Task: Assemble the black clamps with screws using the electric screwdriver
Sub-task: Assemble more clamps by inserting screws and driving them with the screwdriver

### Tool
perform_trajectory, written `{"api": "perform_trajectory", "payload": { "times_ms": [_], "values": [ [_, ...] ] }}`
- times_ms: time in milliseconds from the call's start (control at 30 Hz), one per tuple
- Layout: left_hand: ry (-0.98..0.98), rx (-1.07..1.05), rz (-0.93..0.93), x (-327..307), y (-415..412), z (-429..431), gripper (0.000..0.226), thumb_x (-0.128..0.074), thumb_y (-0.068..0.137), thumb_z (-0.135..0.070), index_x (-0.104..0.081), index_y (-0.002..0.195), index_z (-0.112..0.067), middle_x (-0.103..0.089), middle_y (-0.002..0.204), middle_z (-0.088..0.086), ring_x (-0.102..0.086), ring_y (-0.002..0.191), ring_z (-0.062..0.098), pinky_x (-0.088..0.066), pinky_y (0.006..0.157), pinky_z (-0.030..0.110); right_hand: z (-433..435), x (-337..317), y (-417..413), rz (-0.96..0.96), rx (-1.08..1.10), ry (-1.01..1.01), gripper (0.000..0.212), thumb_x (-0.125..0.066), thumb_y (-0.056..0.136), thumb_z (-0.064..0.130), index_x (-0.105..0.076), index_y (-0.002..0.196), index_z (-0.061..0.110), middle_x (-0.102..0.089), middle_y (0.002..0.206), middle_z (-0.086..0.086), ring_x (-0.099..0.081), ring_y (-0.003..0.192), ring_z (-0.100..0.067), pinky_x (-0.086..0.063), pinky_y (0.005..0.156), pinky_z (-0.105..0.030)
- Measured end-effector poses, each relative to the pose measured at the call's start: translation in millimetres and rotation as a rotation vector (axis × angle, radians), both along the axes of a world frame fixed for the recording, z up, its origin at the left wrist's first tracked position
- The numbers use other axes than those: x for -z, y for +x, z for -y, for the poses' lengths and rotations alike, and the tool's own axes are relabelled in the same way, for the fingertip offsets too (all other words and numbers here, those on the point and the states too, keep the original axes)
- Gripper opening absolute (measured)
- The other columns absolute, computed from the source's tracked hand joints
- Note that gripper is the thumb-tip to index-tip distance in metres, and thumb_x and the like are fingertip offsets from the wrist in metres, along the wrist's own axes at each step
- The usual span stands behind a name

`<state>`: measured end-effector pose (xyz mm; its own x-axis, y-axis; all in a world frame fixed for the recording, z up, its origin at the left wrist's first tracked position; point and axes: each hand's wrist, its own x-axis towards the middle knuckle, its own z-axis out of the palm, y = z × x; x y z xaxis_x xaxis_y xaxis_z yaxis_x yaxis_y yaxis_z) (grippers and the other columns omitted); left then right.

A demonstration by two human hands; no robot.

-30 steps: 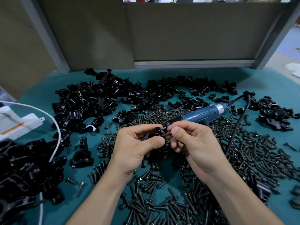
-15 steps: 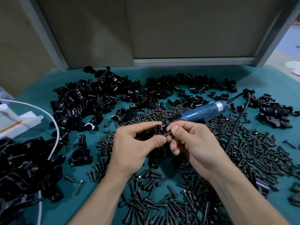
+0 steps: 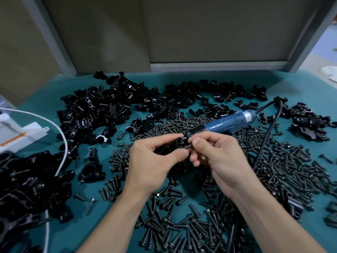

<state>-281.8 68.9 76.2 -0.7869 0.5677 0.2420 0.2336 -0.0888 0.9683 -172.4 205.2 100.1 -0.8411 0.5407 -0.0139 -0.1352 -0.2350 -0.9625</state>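
The teal surface (image 3: 45, 99) fills the lower frame, with heaps of black clamps (image 3: 94, 110) across its upper left and centre and a wide spread of screws (image 3: 273, 161) over the lower right. The electric screwdriver (image 3: 226, 125) lies untouched on the screws right of centre. At mid-frame the left hand (image 3: 151, 161) has its fingers curled round one clamp (image 3: 179, 142), thumb underneath and bore facing the camera. The right hand (image 3: 218, 157) pinches a screw (image 3: 188, 146) between thumb and forefinger, right at the clamp's side. The step looks like starting the thread by hand. Done well, the screw goes in square to its hole with a light twist until it catches, since a tilted start risks cross-threading under the driver. Whether it has entered the hole cannot be told.
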Motion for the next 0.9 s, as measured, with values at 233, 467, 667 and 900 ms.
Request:
{"api": "perform_trajectory", "payload": {
  "times_ms": [233, 467, 667, 900],
  "values": [
    [-0.06, -0.053, -0.036, 5, 1, -1, 0.036, -0.092, 0.075, -0.028, -0.082, 0.107, -0.039, -0.081, 0.094, -0.015, -0.078, 0.091, 0.007, -0.061, 0.08, 0.024, 1, 5, -3, 0.0, 0.083, 0.018, 0.017, -0.07, 0.091, -0.005, -0.078, 0.081, 0.007, -0.07, 0.069, -0.017, -0.068, 0.059, -0.02, -0.056, 0.057, -0.023],
    [-0.069, -0.08, -0.034, 8, -7, 0, 0.039, -0.094, 0.075, -0.022, -0.082, 0.107, -0.039, -0.081, 0.095, -0.015, -0.077, 0.089, 0.005, -0.06, 0.077, 0.018, -2, 8, -3, 0.036, -0.031, 0.068, 0.022, -0.066, 0.09, -0.013, -0.079, 0.085, 0.003, -0.074, 0.074, -0.019, -0.072, 0.064, -0.021, -0.059, 0.063, -0.023],
    [-0.164, -0.018, -0.109, 4, -3, 2, 0.04, -0.09, 0.072, -0.041, -0.079, 0.109, -0.05, -0.078, 0.104, -0.023, -0.073, 0.105, 0.001, -0.059, 0.097, 0.037, -9, 5, 1, 0.061, -0.053, 0.32, 0.023, -0.067, 0.091, -0.013, -0.08, 0.085, 0.006, -0.074, 0.075, -0.02, -0.071, 0.065, -0.024, -0.058, 0.063, -0.027],
    [-0.17, -0.013, -0.098, 4, 1, 0, 0.04, -0.093, 0.076, -0.03, -0.079, 0.11, -0.046, -0.079, 0.105, -0.02, -0.074, 0.105, 0.003, -0.059, 0.097, 0.04, -9, 9, 0, 0.094, 0.017, 0.365, 0.015, -0.079, 0.087, 0.003, -0.081, 0.084, 0.017, -0.073, 0.067, -0.013, -0.068, 0.056, -0.02, -0.056, 0.055, -0.026]
  ]
}}
